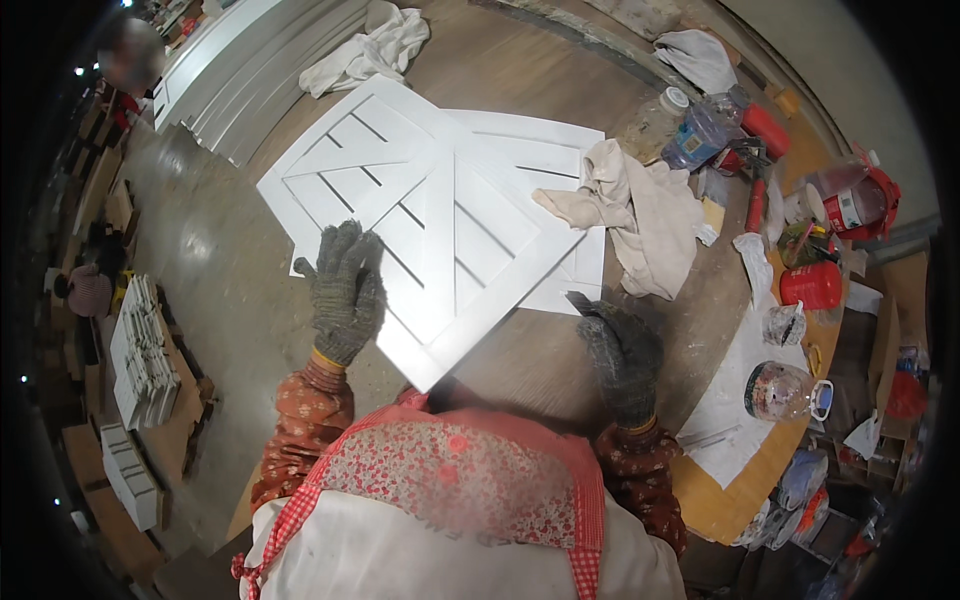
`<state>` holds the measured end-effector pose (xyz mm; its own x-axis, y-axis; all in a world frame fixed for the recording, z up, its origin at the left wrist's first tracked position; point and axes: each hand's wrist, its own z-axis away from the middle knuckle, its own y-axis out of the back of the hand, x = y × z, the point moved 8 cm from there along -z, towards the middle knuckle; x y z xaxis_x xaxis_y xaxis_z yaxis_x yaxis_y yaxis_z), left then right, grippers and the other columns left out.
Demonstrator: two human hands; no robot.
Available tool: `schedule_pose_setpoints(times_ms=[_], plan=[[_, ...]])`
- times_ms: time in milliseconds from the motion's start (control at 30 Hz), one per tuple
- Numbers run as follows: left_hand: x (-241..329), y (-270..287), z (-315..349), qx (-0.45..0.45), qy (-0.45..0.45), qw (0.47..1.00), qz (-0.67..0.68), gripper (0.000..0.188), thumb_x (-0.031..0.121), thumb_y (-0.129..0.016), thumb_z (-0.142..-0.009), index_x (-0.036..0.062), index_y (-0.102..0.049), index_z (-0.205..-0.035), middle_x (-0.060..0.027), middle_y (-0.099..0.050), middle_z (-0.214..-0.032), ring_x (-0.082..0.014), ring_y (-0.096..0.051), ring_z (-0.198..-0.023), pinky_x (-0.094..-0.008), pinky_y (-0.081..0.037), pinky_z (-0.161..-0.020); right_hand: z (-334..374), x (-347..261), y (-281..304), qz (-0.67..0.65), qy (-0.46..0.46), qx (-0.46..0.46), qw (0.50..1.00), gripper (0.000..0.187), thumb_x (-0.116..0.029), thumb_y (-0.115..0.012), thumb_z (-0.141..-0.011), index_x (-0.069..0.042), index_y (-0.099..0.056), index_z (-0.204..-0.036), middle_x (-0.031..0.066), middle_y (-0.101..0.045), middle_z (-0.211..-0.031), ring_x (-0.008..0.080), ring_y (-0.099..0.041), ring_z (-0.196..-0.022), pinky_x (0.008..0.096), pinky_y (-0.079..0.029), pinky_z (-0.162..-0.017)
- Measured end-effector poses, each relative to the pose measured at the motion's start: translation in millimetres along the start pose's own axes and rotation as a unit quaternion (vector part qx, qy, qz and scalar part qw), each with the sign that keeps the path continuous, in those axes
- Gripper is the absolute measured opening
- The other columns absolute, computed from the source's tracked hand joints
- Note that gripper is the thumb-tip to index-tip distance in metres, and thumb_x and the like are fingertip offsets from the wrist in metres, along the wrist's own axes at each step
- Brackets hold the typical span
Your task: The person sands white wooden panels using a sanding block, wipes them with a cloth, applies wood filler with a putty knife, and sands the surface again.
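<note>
My left hand point(346, 292), in a dark grey knit glove, lies with fingers stretched out on the left edge of a white slotted panel point(438, 240). That panel is set at a slant, one corner pointing toward my apron, and overlaps a second white panel point(545, 135) beneath it. To the right, just off the panel's edge, my right hand point(622, 362) wears the same kind of glove. Its fingers are closed around a small dark flat piece point(578, 301) whose kind I cannot make out. A beige cloth point(640, 215) lies crumpled over the lower panel's right side.
Plastic bottles point(700, 135), a red can point(810, 286) and a clear jug point(778, 391) crowd the right side of the table. A white cloth point(372, 48) lies at the back, beside long white boards point(270, 80). Stacked white panels point(143, 355) stand at far left.
</note>
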<state>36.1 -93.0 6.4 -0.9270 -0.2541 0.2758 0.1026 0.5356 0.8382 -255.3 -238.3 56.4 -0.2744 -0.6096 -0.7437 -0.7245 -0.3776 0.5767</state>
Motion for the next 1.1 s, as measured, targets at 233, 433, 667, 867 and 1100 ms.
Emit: schedule_pose_setpoints(times_ms=[233,433,667,867,1100], plan=[[-10.7,5.9,-36.6,-0.155,-0.207,0.966,-0.001,0.046,0.012,-0.047,-0.086,0.0021,-0.054,-0.131,-0.0188,-0.048,-0.141,-0.0371,-0.04,-0.136,-0.057,-0.015,-0.114,11.7,19.3,-4.0,-0.056,-0.052,0.0,0.997,0.029,-0.008,-0.054,-0.094,-0.006,-0.066,-0.12,0.0095,-0.069,-0.095,0.0223,-0.062,-0.077,0.0348,-0.05,-0.073],[-0.5,55.0,-40.5,-0.053,-0.11,0.992,-0.036,0.049,0.015,-0.056,-0.09,-0.0006,-0.048,-0.136,-0.0201,-0.045,-0.143,-0.0391,-0.04,-0.135,-0.0502,-0.028,-0.113,34.1,19.6,34.6,0.056,-0.023,0.083,0.995,0.023,-0.009,-0.057,-0.093,-0.001,-0.067,-0.112,0.0083,-0.07,-0.089,0.0184,-0.063,-0.073,0.0321,-0.051,-0.07],[94.1,59.7,63.9,-0.006,-0.245,0.962,0.117,0.051,0.025,-0.063,-0.091,0.0077,-0.049,-0.136,-0.0153,-0.057,-0.132,-0.0361,-0.049,-0.129,-0.0574,-0.031,-0.11,82.2,71.5,65.1,-0.038,-0.199,0.179,0.963,0.02,-0.014,-0.058,-0.096,0.002,-0.068,-0.103,0.0026,-0.069,-0.086,0.0094,-0.055,-0.066,0.0244,-0.044,-0.06],[109.3,12.7,59.8,-0.16,-0.208,0.965,0.019,0.059,0.035,-0.066,-0.086,0.0086,-0.049,-0.136,-0.0208,-0.042,-0.142,-0.0383,-0.044,-0.13,-0.0615,-0.03,-0.11,70.5,66.0,49.3,-0.119,-0.218,0.171,0.953,0.018,-0.013,-0.059,-0.095,0.003,-0.067,-0.1,0.0017,-0.066,-0.084,0.0078,-0.053,-0.07,0.0239,-0.043,-0.062],[74.4,20.7,72.0,-0.02,-0.249,0.968,0.013,0.047,0.019,-0.065,-0.078,0.0101,-0.06,-0.124,-0.0107,-0.054,-0.126,-0.0309,-0.051,-0.121,-0.047,-0.046,-0.101,29.0,31.6,43.8,0.039,-0.08,0.111,0.99,0.018,-0.011,-0.057,-0.095,0.003,-0.067,-0.101,0.0112,-0.067,-0.084,0.0181,-0.061,-0.073,0.0308,-0.049,-0.067]])
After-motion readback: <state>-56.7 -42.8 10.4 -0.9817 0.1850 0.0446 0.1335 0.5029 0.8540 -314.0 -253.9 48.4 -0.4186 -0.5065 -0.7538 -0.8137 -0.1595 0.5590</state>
